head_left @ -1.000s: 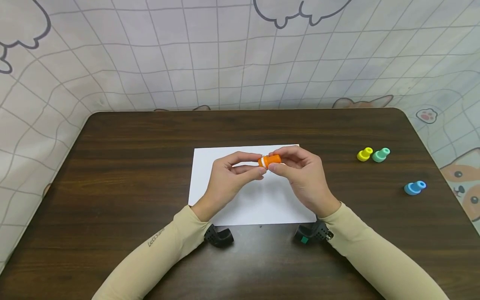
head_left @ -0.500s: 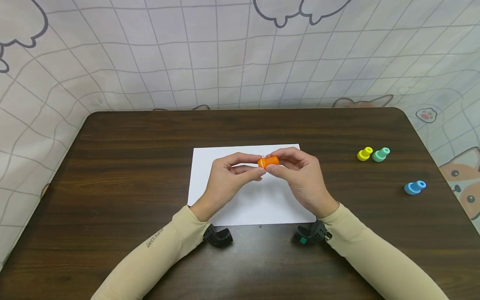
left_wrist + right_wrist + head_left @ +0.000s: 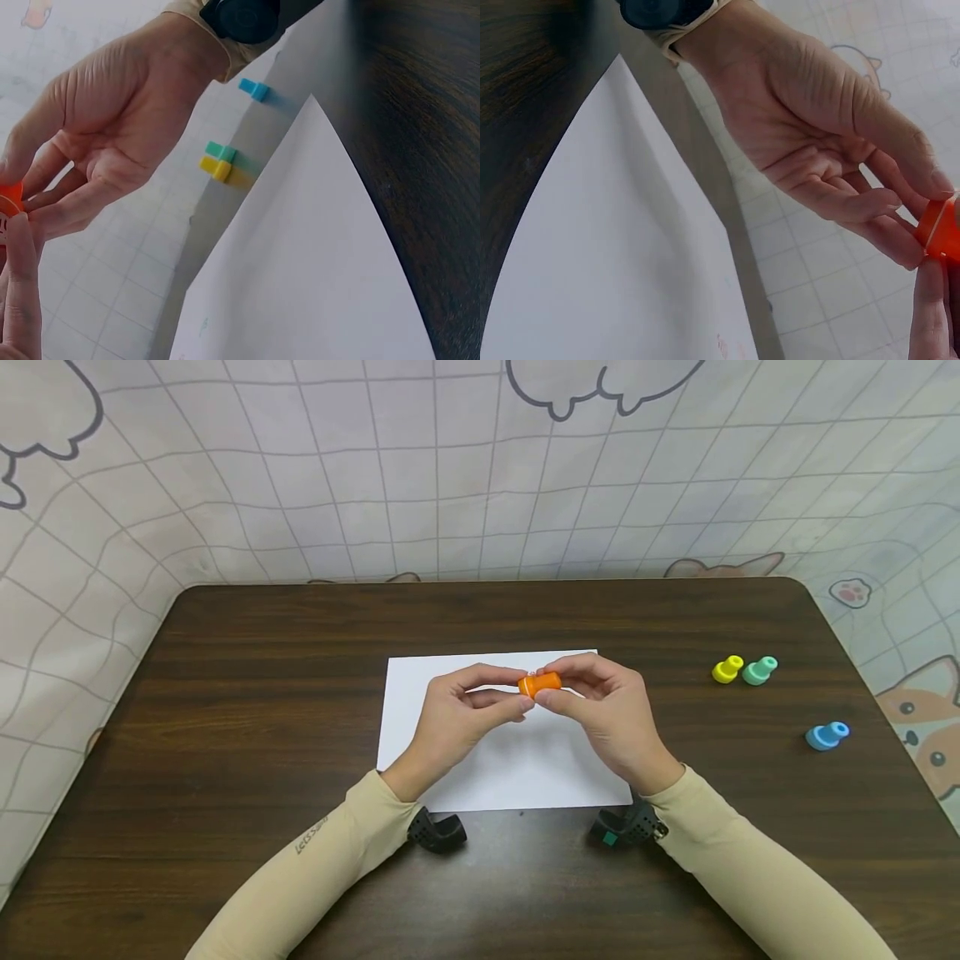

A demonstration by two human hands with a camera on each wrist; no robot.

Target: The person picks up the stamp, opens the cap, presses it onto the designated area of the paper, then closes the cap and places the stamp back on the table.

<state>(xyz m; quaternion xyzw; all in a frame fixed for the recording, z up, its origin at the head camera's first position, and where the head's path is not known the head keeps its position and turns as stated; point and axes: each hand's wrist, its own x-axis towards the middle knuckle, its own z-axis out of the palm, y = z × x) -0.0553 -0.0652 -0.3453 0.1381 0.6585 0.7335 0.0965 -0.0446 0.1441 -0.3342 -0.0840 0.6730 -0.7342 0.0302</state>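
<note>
Just above a white sheet of paper, both hands meet at a small orange stamp. My left hand pinches its wider end between thumb and fingers. The narrower handle end sits in the grip of my right hand, thumb in front and fingers behind. A thin pale band runs round the stamp near the left fingertips. Seen from the left wrist, some white lettering or pattern shows on the orange part, which the frame edge cuts off.
A yellow stamp and a green stamp stand side by side at the table's right. Nearer to me is a blue stamp. Small faint marks show on the paper. A patterned cloth hangs behind the dark table.
The white band on the orange stamp has narrowed, its wider end and handle part coming closer together. Both hands stay in nearly the same place.
</note>
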